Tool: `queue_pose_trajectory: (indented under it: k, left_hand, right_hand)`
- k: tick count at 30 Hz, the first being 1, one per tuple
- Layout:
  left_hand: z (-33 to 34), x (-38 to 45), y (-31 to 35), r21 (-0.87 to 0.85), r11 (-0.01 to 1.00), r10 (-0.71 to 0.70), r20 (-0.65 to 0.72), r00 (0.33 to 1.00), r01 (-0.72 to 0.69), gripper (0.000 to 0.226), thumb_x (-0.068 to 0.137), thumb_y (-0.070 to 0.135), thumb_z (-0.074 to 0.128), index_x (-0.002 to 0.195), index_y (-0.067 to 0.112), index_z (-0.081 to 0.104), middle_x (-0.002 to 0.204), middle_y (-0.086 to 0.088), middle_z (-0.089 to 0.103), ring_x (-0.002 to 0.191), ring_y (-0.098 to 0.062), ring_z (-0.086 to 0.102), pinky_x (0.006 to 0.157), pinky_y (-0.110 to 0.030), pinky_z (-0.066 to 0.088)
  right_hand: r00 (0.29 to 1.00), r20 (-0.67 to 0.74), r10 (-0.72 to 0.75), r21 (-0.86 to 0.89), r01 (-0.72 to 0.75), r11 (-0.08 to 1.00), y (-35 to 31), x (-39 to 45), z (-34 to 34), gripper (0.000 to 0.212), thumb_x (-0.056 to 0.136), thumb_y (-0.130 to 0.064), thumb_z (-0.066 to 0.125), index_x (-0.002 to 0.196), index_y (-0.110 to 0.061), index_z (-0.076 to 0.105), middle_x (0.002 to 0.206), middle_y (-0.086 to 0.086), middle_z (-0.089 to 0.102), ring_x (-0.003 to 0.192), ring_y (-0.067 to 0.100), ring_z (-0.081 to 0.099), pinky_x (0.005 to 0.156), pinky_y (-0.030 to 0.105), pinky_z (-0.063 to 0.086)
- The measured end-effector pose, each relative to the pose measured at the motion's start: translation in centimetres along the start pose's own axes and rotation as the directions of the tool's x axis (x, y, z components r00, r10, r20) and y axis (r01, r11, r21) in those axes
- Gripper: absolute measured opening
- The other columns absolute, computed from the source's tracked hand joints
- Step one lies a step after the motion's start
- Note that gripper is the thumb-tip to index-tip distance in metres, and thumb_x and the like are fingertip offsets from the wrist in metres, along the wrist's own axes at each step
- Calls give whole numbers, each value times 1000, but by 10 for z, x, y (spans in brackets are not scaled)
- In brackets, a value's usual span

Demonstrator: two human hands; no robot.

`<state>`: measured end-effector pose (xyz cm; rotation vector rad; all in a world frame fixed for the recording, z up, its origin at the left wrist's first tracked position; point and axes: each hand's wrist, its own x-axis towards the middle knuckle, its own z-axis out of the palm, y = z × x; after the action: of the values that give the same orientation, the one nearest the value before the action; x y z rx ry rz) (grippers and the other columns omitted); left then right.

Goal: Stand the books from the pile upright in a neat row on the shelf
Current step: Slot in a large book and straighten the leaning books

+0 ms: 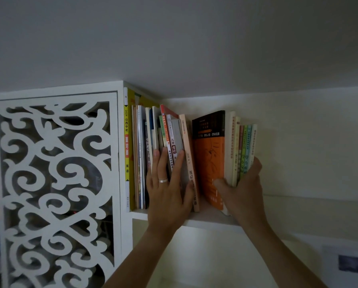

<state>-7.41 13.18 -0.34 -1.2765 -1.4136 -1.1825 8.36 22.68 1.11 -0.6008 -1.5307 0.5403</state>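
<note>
A row of books stands upright on a white shelf [207, 219] high on the wall. My left hand [168, 190], with a ring, lies flat with spread fingers against the spines of the left group of books [141, 154], beside a leaning pink book [189, 146]. My right hand [243, 185] grips a bundle at the row's right end: the orange-and-black book [209, 148], a cream book [229, 146] and several thin green-spined books [245, 146]. Thumb on the orange cover, fingers behind the last thin book. A narrow gap separates the two groups.
A white cabinet door with carved scroll cut-outs [55, 183] stands left of the shelf. A tall yellow-spined book [127, 146] sits against the cabinet side. The ceiling [174, 48] is close above the books. Bare shelf lies to the right [309, 196].
</note>
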Motion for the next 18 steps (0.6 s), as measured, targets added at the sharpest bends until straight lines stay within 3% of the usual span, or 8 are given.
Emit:
queue_pose_trajectory:
  k: [6,8,10,12,15,18]
  left_hand:
    - [3,1,-2,68,997,34,-19,999,-33,79,95,51,61,162,22,30,172,-16,9,160,-35,6,125,-64,13]
    - [-1,4,-1,175,961,216,1,976,-213,76,98,49,59,162,23,29,170,-21,11,159,-38,9,126,-64,10]
    - [-7,13,2,269,830,457,171,873,-488,66,101,46,55,160,21,37,169,-20,20,159,-36,13,127,-61,6]
    - [-15,30,9,286,695,534,411,739,-660,55,101,45,45,148,18,55,159,-17,43,156,-34,26,128,-58,2]
    - [-26,49,24,346,513,439,681,586,-786,52,102,49,34,126,21,70,136,-8,66,148,-32,40,127,-60,-3]
    - [-35,56,37,380,313,298,831,470,-870,48,101,46,46,138,20,63,146,-10,59,149,-34,36,127,-62,0]
  right_hand:
    - [1000,-14,23,-5,-23,1000,0,-1,-2,112,69,-33,86,153,-30,13,133,4,45,117,22,56,70,24,55]
    - [999,-20,31,-49,-32,998,-3,-3,-5,123,67,-33,89,157,-30,5,145,6,36,123,24,52,78,33,57]
    - [999,-17,28,-132,-31,991,-7,-5,-6,136,64,-39,91,158,-34,-6,157,5,22,132,31,47,87,49,59]
    - [999,-4,49,-199,-48,979,-10,-5,-6,143,62,-44,93,157,-39,-14,161,8,15,132,37,48,89,59,57]
    - [996,27,88,-222,-80,972,-16,-7,-7,140,68,-41,91,157,-38,-17,150,11,29,120,36,57,86,54,59]
    - [995,5,102,-220,-98,971,-19,-9,-10,132,72,-40,88,157,-35,-12,137,11,39,113,34,59,79,45,58]
